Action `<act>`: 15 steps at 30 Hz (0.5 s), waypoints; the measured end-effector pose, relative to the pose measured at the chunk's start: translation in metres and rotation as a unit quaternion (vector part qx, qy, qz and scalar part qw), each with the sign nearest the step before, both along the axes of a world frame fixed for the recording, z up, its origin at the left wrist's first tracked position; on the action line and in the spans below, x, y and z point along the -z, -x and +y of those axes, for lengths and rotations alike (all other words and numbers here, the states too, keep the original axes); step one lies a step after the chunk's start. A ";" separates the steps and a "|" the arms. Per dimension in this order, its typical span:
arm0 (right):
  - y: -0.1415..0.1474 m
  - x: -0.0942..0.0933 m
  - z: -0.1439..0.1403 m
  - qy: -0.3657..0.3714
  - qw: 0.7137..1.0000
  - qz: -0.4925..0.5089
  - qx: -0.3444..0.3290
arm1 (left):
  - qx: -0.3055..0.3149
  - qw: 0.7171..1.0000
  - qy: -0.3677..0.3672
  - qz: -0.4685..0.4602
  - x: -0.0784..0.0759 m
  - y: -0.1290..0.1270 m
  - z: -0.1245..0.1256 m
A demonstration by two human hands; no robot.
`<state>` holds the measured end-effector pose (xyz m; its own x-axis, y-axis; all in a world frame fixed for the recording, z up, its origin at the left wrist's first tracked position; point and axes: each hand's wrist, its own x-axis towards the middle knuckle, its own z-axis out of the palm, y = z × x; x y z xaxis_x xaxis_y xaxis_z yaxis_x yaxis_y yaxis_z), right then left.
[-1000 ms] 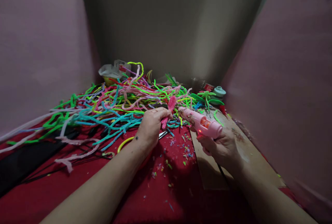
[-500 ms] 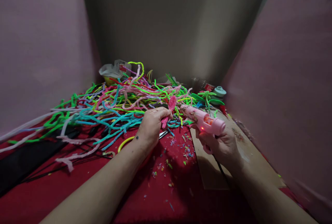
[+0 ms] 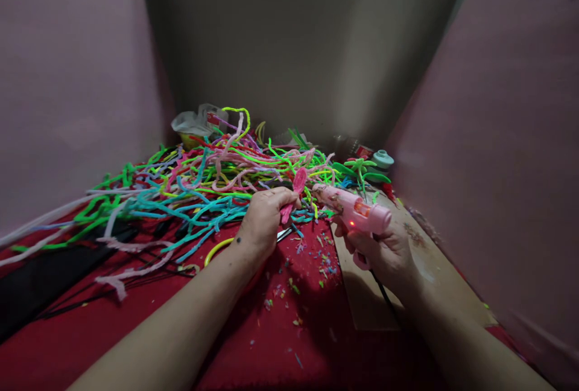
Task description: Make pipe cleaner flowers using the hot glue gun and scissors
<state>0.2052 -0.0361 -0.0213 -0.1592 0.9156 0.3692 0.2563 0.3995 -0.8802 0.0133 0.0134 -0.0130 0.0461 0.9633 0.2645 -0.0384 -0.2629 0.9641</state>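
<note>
My left hand [image 3: 265, 217] pinches a pink pipe-cleaner piece [image 3: 295, 189], bent into a loop shape that sticks up from my fingers. My right hand [image 3: 384, 252] grips a pink glue gun [image 3: 355, 210] with a red light glowing on its side. The gun's nozzle points left, close to the pink piece, a short gap between them. Behind both hands lies a big tangle of coloured pipe cleaners [image 3: 199, 183] on a red cloth [image 3: 280, 330].
A brown cardboard sheet [image 3: 420, 270] lies under my right hand. Green pipe-cleaner leaves [image 3: 359, 169] and a pale round cap [image 3: 383, 158] sit at the back right. A plastic bag [image 3: 194, 120] is at the back. Small cuttings dot the cloth; a yellow ring [image 3: 217, 250] lies near my left wrist.
My right hand has shifted the glue gun slightly up and to the left, nozzle nearer the pink piece. My left hand has stayed put.
</note>
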 end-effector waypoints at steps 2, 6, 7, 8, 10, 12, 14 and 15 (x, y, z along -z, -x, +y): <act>-0.001 0.001 0.000 0.006 1.000 -0.003 -0.008 | 0.000 1.000 -0.011 0.001 0.000 0.000 0.000; 0.000 0.001 0.000 0.013 0.999 0.008 -0.032 | 0.005 0.999 0.005 -0.036 0.002 0.000 0.002; 0.000 0.001 0.000 0.011 0.999 0.012 -0.028 | 0.006 0.999 0.011 -0.039 0.002 0.000 0.002; 0.000 0.001 0.001 0.011 1.000 0.012 -0.025 | 0.005 0.999 0.014 -0.038 0.001 0.000 0.003; 0.000 0.001 0.000 0.014 1.000 0.012 -0.023 | 0.001 1.000 0.015 -0.028 -0.001 0.000 0.002; 0.000 0.002 0.000 0.021 0.999 0.009 -0.024 | -0.002 1.000 0.011 -0.021 -0.002 0.000 0.001; -0.001 0.003 -0.001 0.024 1.000 0.003 -0.021 | -0.001 1.000 0.008 -0.020 -0.003 0.000 0.000; -0.002 0.005 -0.001 0.022 1.000 0.001 -0.017 | -0.001 1.000 0.007 -0.022 -0.004 0.000 0.000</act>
<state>0.2073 -0.0367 -0.0260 -0.1905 0.9249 0.3291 0.2421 0.3691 -0.8973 0.0137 0.0132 -0.0093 0.0334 0.9669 0.2531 -0.0796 -0.2499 0.9650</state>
